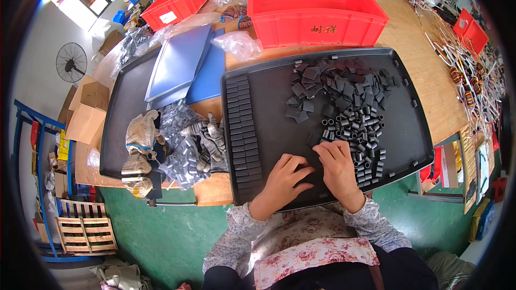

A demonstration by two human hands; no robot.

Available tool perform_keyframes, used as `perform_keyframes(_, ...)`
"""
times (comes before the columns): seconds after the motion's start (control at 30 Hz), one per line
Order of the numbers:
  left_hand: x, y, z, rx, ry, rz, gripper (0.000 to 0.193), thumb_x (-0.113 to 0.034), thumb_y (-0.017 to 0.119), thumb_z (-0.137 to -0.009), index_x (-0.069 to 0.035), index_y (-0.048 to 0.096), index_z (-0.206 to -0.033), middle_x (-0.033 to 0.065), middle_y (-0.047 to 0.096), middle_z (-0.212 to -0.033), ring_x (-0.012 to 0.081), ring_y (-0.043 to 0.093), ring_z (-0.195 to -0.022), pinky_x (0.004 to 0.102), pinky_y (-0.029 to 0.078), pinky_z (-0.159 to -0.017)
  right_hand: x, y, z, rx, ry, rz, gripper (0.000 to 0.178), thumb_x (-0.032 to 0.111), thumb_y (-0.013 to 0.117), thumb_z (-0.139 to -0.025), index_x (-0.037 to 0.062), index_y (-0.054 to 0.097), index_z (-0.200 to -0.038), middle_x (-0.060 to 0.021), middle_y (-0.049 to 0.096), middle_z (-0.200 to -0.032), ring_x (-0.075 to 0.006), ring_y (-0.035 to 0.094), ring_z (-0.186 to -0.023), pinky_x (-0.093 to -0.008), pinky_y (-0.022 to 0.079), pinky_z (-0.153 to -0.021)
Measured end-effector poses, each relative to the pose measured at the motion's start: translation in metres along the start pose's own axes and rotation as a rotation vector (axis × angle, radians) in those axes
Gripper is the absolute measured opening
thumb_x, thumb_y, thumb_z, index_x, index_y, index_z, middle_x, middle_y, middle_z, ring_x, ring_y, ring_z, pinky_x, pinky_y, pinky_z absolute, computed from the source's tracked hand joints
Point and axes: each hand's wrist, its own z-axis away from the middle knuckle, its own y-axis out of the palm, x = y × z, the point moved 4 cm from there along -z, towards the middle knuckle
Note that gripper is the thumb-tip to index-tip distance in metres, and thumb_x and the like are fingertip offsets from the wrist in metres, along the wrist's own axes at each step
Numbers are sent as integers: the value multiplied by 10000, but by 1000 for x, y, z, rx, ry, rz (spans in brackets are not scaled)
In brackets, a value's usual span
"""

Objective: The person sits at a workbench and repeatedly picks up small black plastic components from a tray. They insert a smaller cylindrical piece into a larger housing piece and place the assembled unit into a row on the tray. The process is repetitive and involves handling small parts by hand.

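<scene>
Floral apron (pixel 317 258) foremost; left hand (pixel 282 181), grip parted; right hand (pixel 338 169) near black square (pixel 312 139), grip unclear

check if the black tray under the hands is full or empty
Partly filled. The black tray has rows of black pieces at left, loose flat squares and short tubes toward the right, bare surface between.

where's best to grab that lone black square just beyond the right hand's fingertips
Probably pinch the black square by two opposite edges, from above and its left: it looks thin and flat on the black tray, with open surface leftward and black tubes crowding its right.
</scene>
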Motion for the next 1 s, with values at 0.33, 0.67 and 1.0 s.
perform_keyframes(0.33,11,-2,10,29,-227,380,312,-23,829,-742,-48,673,-1011,53,636,-919,152,619,-712,270,508,-619,-5,-2,2,17,53,-40,343,-129,640,-730,21,632,-1038,-111,591,-1043,-328,541,-981,-402,477,-805)
perform_keyframes(0.67,9,-17,7,-56,-297,555,289,57,733,-782,-24,467,-702,58,665,-885,43,538,-661,210,423,-552,7,0,-3,35,-84,-72,305,-82,697,-727,25,646,-1007,-106,611,-992,-317,581,-906,-393,504,-775)
perform_keyframes(1.0,5,-10,6,-133,-478,845,138,35,752,-826,12,616,-840,45,685,-930,78,611,-724,232,530,-691,2,5,4,44,-29,-223,281,-59,717,-737,35,631,-987,-106,602,-958,-316,590,-898,-395,503,-770)
